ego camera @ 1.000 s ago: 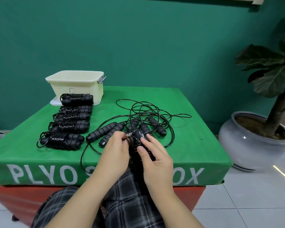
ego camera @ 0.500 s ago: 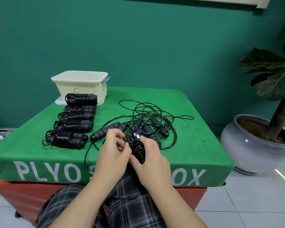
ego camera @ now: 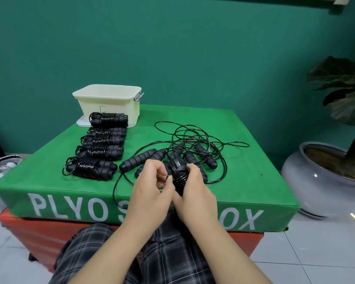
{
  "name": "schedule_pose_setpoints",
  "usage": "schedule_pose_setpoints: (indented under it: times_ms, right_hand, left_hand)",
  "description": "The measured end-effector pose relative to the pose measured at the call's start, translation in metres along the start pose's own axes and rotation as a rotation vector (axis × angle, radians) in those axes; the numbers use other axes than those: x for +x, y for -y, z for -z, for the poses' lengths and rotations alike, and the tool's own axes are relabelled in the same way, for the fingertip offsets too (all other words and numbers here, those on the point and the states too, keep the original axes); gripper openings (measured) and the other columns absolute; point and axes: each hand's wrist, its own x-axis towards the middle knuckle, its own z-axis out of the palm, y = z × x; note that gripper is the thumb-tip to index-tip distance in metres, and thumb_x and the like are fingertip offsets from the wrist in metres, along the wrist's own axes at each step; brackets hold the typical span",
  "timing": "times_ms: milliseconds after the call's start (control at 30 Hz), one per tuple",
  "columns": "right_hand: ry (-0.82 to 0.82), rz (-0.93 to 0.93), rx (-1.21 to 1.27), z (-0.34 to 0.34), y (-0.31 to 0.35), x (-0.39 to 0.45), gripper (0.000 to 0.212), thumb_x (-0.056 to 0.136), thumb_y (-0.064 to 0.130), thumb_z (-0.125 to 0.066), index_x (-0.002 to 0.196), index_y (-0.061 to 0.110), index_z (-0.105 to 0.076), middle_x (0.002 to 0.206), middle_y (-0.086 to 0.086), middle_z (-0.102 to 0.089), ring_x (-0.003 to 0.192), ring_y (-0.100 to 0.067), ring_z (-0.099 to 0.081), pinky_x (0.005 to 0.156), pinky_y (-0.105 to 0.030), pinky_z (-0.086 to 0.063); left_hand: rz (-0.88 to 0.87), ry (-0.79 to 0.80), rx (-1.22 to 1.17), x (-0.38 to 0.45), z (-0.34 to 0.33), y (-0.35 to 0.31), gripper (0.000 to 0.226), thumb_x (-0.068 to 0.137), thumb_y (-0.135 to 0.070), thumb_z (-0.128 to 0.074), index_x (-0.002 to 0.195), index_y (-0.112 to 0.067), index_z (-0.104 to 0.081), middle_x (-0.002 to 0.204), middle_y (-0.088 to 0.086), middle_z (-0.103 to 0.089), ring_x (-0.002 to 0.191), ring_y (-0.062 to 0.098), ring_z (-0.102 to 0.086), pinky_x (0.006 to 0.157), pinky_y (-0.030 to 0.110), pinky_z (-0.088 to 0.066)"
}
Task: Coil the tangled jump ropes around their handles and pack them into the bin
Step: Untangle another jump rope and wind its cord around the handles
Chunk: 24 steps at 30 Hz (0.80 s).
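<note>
Green plyo box (ego camera: 244, 181) bears five coiled ropes (ego camera: 91, 168); left hand (ego camera: 150, 187) and right hand (ego camera: 197, 193) grip a sixth (ego camera: 179, 177).

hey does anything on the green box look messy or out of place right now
Yes: the tangled ropes sprawl in loose loops right of the five coiled bundles, and one cord loop hangs over the box's front edge.

A potted plant (ego camera: 340, 111) stands on tiled floor (ego camera: 316, 253) beside the green plyo box (ego camera: 254, 181).
</note>
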Motion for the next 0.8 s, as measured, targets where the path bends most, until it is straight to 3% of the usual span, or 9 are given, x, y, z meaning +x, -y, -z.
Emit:
schedule_pose_setpoints:
  times_ms: [67,200,267,367,533,667,800]
  right_hand:
    - [-0.004,0.003,-0.016,0.000,0.002,0.003,0.069,0.091,0.050,-0.051,0.142,0.019,-0.018,0.140,-0.002,-0.040,0.117,-0.026,-0.053,0.083,-0.037,-0.043]
    - [0.054,-0.071,0.024,0.000,0.002,0.011,0.069,0.085,0.055,-0.058,0.134,0.019,-0.026,0.135,-0.002,-0.049,0.115,-0.027,-0.056,0.085,-0.037,-0.044]
    - [0.070,-0.094,0.031,-0.001,0.003,0.016,0.061,0.082,0.058,-0.061,0.119,0.020,-0.029,0.125,-0.001,-0.056,0.110,-0.027,-0.058,0.082,-0.036,-0.046]
    - [0.073,-0.110,0.043,0.001,0.006,0.025,0.058,0.079,0.058,-0.066,0.102,0.024,-0.025,0.112,0.001,-0.060,0.101,-0.026,-0.061,0.076,-0.035,-0.045]
    - [0.088,-0.011,0.053,-0.001,0.020,0.043,0.061,0.077,0.057,-0.069,0.112,0.024,-0.032,0.112,0.005,-0.060,0.101,-0.022,-0.060,0.073,-0.032,-0.043]
    - [0.138,0.103,0.021,-0.011,0.032,0.058,0.060,0.077,0.056,-0.069,0.112,0.026,-0.032,0.109,0.008,-0.061,0.098,-0.020,-0.062,0.071,-0.030,-0.043]
    - [0.132,0.176,0.008,-0.030,0.045,0.082,0.063,0.076,0.054,-0.071,0.121,0.024,-0.039,0.118,0.005,-0.060,0.106,-0.020,-0.059,0.078,-0.031,-0.043]
  left_hand:
    - [0.017,-0.006,-0.028,0.000,-0.001,0.000,0.040,0.084,-0.002,-0.059,0.077,-0.035,-0.039,0.081,-0.009,-0.050,0.067,0.013,-0.049,0.061,0.024,-0.043]
    - [0.061,-0.006,-0.029,0.007,-0.003,0.016,0.036,0.086,-0.004,-0.061,0.079,-0.031,-0.039,0.077,-0.009,-0.049,0.062,0.004,-0.050,0.060,0.016,-0.043]
    - [0.103,0.010,-0.038,0.011,-0.001,0.028,0.033,0.087,-0.006,-0.061,0.084,-0.031,-0.040,0.083,-0.008,-0.051,0.067,0.000,-0.052,0.062,0.015,-0.043]
    - [0.145,0.089,-0.022,0.017,0.004,0.046,0.032,0.089,-0.010,-0.060,0.095,-0.035,-0.041,0.093,-0.007,-0.055,0.081,-0.003,-0.054,0.074,0.025,-0.049]
    - [0.371,0.099,-0.075,0.040,0.017,0.060,0.040,0.088,-0.029,-0.062,0.120,-0.034,-0.041,0.117,-0.006,-0.052,0.091,0.001,-0.058,0.084,0.032,-0.051]
    - [0.522,0.198,-0.311,0.063,0.029,0.064,0.038,0.091,-0.028,-0.058,0.125,-0.034,-0.043,0.112,-0.009,-0.057,0.081,-0.010,-0.062,0.062,0.015,-0.054]
    - [0.533,0.130,-0.378,0.086,0.040,0.079,0.021,0.094,-0.015,-0.054,0.115,-0.014,-0.049,0.107,0.015,-0.062,0.078,0.016,-0.065,0.058,0.028,-0.058]
